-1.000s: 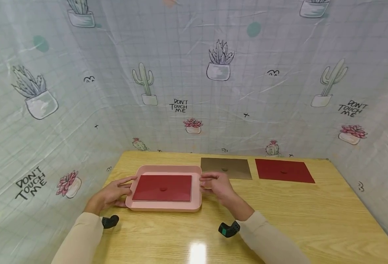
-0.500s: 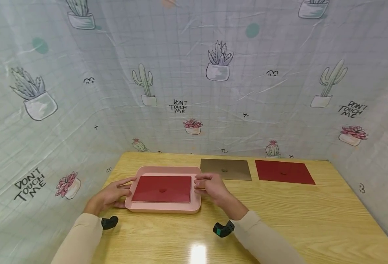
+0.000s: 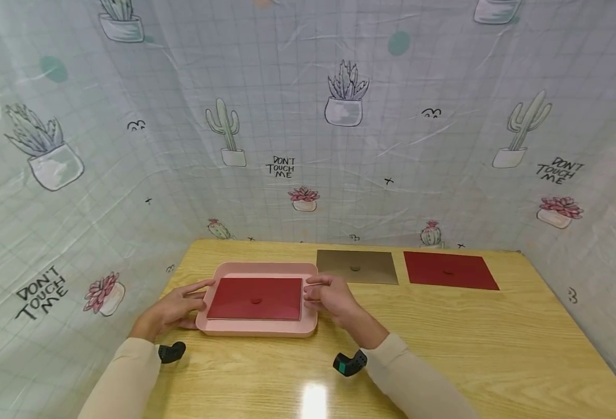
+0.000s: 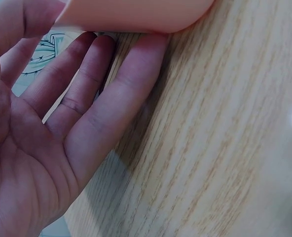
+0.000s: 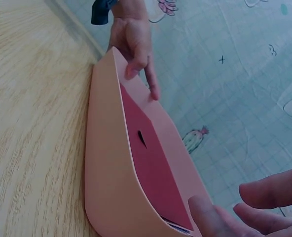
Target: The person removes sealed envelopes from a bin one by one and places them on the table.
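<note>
The left hand point(image 3: 170, 311) pinches the pink tray point(image 3: 268, 269), seemingly steadying it near the far left corner of the counter point(image 3: 444, 337); the right hand point(image 3: 335, 297), fingers parted, apparently empty, reaches beside the red envelope point(image 3: 257, 289) inside.

On the printed backdrop point(image 3: 266, 75), black capitals are spelling "DON'T TOUCH ME" three times in the head view: one inscription point(image 3: 281, 167) is standing near the centre, a slanting copy point(image 3: 41, 293) is running at lower left, and a third copy point(image 3: 560, 169) is appearing at right.

pink tray point(image 4: 136, 16): cropped, left wrist view | right hand point(image 5: 265, 213): cropped, right wrist view
</note>
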The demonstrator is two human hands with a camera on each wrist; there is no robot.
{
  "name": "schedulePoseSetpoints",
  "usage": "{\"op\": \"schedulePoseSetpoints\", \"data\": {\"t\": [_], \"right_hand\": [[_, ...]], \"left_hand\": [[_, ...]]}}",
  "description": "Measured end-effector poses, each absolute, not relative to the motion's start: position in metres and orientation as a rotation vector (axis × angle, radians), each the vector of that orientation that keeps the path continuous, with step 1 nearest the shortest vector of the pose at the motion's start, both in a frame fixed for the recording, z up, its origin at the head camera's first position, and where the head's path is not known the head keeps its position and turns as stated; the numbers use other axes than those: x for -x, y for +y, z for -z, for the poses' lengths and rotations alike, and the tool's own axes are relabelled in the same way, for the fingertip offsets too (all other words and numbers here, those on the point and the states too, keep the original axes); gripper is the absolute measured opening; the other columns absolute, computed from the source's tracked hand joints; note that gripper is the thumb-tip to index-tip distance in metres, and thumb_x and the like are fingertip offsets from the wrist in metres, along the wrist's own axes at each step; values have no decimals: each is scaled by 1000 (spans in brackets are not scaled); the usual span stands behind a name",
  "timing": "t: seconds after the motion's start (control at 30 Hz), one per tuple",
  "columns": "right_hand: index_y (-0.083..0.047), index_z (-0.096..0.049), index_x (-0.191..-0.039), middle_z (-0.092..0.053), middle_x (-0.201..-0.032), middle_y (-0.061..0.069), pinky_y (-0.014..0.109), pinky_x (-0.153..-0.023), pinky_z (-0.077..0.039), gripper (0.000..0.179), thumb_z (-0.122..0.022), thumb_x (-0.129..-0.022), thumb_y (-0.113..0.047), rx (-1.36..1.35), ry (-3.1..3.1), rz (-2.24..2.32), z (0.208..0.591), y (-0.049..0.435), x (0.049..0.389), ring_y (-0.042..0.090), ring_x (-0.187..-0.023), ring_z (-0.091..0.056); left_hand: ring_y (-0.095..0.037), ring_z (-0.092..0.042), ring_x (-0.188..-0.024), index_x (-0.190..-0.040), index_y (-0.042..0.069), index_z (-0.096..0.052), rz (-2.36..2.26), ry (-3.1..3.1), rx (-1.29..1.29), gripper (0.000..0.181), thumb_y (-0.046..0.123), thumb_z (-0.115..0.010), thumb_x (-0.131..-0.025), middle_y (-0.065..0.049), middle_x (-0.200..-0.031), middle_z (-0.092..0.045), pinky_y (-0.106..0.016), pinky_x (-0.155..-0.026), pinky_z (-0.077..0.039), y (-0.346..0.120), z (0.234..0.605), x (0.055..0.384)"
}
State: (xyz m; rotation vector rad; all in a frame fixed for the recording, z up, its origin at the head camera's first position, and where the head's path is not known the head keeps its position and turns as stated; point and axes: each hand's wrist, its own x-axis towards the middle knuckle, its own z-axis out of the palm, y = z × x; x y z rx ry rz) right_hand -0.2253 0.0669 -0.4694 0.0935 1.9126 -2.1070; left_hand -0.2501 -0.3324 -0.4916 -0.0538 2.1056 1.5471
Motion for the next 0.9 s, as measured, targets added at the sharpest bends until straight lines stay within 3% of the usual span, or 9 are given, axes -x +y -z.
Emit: {"op": "schedulePoseSetpoints", "data": {"t": [0.23, 0.5, 0.9], "right_hand": [[13, -59, -135, -67, -122, 36, 41, -91, -62, 39, -58, -96, 9, -97, 1925, 2099, 471, 63, 227, 26, -97, -74], [15, -52, -139, -62, -131, 37, 42, -97, -60, 41, -55, -100, 4, -40, 1944, 2040, 469, 56, 231, 36, -112, -72], [11, -44, -146, -48, -150, 29, 51, -115, -47, 46, -50, -104, -8, -154, 1878, 2028, 463, 45, 235, 42, -132, -55]], "left_hand": [[-28, -69, -118, -167, 22, -26, -1541, 2113, 38, 81, 9, -65, -98, -26, -170, -24, -47, -85, -63, -331, 491, 248], [-27, -69, -116, -167, 24, -29, -1526, 2145, 84, 79, 9, -65, -98, -24, -170, -27, -46, -84, -63, -332, 490, 249], [-25, -70, -113, -167, 23, -27, -1515, 2133, 60, 80, 9, -64, -98, -26, -170, -25, -45, -81, -63, -331, 488, 248]]}}
